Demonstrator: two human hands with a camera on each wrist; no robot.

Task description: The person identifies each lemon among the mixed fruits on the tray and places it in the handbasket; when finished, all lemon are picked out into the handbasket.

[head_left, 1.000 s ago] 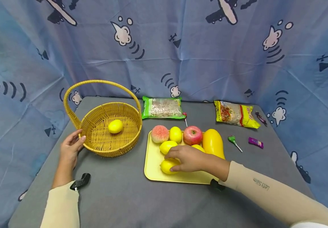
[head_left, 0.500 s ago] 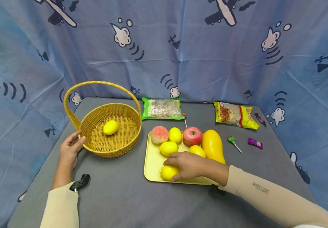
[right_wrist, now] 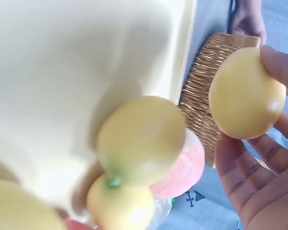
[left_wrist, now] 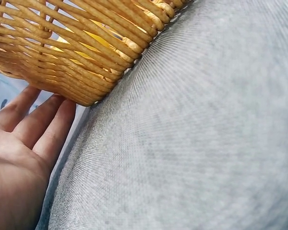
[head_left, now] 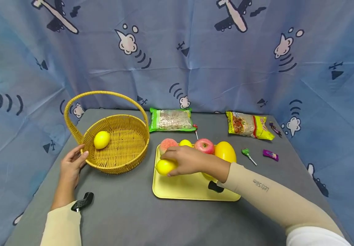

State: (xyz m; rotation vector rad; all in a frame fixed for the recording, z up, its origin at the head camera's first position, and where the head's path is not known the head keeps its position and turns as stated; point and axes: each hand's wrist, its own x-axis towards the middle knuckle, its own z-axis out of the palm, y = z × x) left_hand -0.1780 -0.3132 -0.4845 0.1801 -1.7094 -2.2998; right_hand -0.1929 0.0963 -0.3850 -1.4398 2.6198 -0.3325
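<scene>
My right hand (head_left: 187,160) pinches a lemon (head_left: 165,167) between thumb and fingers, above the yellow tray (head_left: 177,193). In the right wrist view the held lemon (right_wrist: 245,93) is apart from the other fruit. My left hand (head_left: 72,164) touches the outer left side of the wicker basket (head_left: 122,169), its fingers (left_wrist: 55,136) fairly straight against the weave. Another lemon (head_left: 102,139) lies inside the basket at the left. Along the tray's far side are a peach (head_left: 167,143), a lemon (head_left: 185,142), an apple (head_left: 204,146) and a large yellow fruit (head_left: 225,152). My right arm partly hides the tray's fruit.
A green-edged food packet (head_left: 172,120) and a yellow packet (head_left: 250,126) lie at the back. A red lollipop (head_left: 196,131), a green lollipop (head_left: 248,155), a purple candy (head_left: 270,155) and a dark candy (head_left: 275,130) lie around them. A blue patterned curtain (head_left: 158,51) hangs behind.
My right hand has lifted the lemon off the tray's near part and moved it left and away from me. The lemon in the basket has rolled left. My left hand stays at the basket.
</scene>
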